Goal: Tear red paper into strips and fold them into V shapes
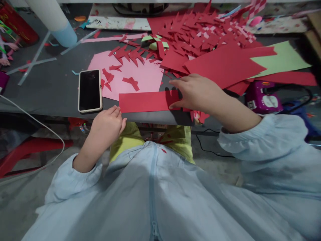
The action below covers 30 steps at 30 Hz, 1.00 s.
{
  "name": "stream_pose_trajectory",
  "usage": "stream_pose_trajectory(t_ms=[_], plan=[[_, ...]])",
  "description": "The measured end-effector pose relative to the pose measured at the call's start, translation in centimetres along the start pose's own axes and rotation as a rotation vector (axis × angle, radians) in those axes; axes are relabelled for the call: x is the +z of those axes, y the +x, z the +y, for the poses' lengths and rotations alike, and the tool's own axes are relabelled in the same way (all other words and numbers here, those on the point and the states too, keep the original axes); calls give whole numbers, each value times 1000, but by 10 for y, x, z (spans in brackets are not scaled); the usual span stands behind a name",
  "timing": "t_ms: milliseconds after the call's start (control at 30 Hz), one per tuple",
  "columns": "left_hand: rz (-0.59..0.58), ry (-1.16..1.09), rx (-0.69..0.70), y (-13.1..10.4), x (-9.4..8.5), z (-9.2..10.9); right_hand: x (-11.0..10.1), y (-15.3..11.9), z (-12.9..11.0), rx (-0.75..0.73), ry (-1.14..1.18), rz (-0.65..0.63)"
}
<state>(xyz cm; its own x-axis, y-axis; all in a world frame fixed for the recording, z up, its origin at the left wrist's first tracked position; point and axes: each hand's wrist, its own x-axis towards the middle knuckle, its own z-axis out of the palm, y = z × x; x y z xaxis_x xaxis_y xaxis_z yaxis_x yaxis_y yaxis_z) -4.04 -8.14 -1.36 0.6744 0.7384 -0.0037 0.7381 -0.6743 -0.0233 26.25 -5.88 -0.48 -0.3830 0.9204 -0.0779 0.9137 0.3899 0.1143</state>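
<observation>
A red paper strip (144, 102) lies flat along the table's front edge, partly over a pink sheet (147, 80). At its left end, my left hand (108, 123) rests by the table edge, fingertips beside the strip's corner and thumb apart; nothing shows in it. Over the right end is my right hand (194, 92), its thumb and fingers spread across the strip's width without closing on it. Small cut red pieces (130, 83) are scattered on the pink sheet, with a jagged red paper shape (127, 54) at its top.
A phone (89, 91) lies left of the strip. Red sheets (223, 65), a green sheet (283, 60) and a heap of cut red paper (195, 30) fill the back right. A purple box (263, 97) is at right, clear sticks (35, 60) at left, a white cable (37, 118) below them.
</observation>
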Motion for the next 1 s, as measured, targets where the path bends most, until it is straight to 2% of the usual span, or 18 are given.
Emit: stream_pose_trajectory(t_ms=[167,367,500,633,733,867,1000], plan=[[-29,25,-6,2,-2,2,-5,3,0,36,9,-67],[17,34,15,2,1,2,-5,3,-1,58,81,-52],[12,41,20,2,0,2,-10,4,-2,77,52,-124],[-10,71,24,4,-1,3,-14,4,-5,51,27,-65],[-16,87,21,5,-1,3,-16,4,-4,126,130,-14],[17,17,-22,1,-1,-1,-20,3,-2,242,381,-3],[131,-133,-156,-4,-1,-4,-26,-4,0,325,560,29]])
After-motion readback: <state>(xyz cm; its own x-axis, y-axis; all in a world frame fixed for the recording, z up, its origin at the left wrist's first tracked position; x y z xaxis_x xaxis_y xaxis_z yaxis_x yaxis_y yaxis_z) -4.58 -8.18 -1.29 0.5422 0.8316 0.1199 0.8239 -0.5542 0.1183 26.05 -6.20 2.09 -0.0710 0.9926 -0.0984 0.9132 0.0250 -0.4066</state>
